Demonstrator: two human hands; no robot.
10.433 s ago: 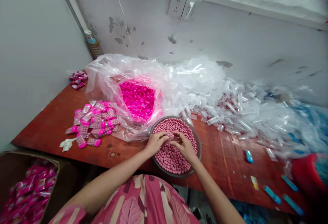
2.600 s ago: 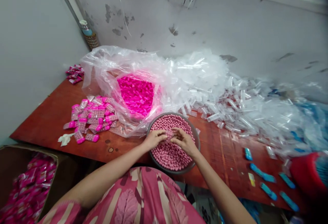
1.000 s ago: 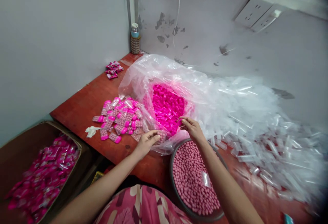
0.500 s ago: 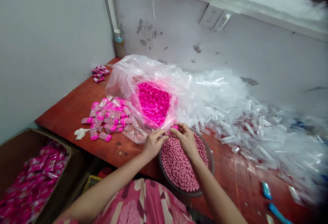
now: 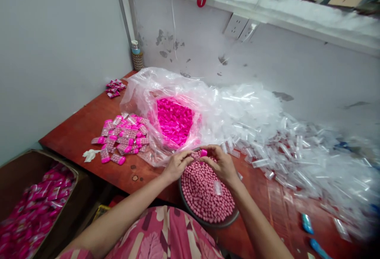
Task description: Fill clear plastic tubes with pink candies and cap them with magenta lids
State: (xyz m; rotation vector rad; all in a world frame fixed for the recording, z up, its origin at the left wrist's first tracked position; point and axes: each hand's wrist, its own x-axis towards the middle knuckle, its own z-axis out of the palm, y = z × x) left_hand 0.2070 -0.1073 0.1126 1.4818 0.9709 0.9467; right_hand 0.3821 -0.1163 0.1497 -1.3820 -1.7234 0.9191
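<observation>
Over the far rim of a dark bowl point(image 5: 234, 218) full of pink beads point(image 5: 204, 195), my two hands meet. My left hand point(image 5: 177, 167) pinches a small clear container point(image 5: 196, 155) with pink beads in it. Between the fingers of my right hand point(image 5: 223, 164) is a bright pink cap point(image 5: 203, 153), close to the container's end. An empty clear tube point(image 5: 218, 188) lies on the beads. Just behind the bowl an open plastic bag point(image 5: 142, 83) holds many pink caps point(image 5: 174, 120).
Filled, capped containers point(image 5: 127, 134) lie left on the red table point(image 5: 80, 124). Clear tubes point(image 5: 285, 148) are heaped at the right, near blue items point(image 5: 307, 223). A box point(image 5: 75, 176) of pink packets stands at the lower left. A wall point(image 5: 190, 33) rises behind.
The view has tilted up a little. My right hand has turned and its fingers have opened slightly around the pink cap, which shows more clearly. An empty tube now shows on the beads.
</observation>
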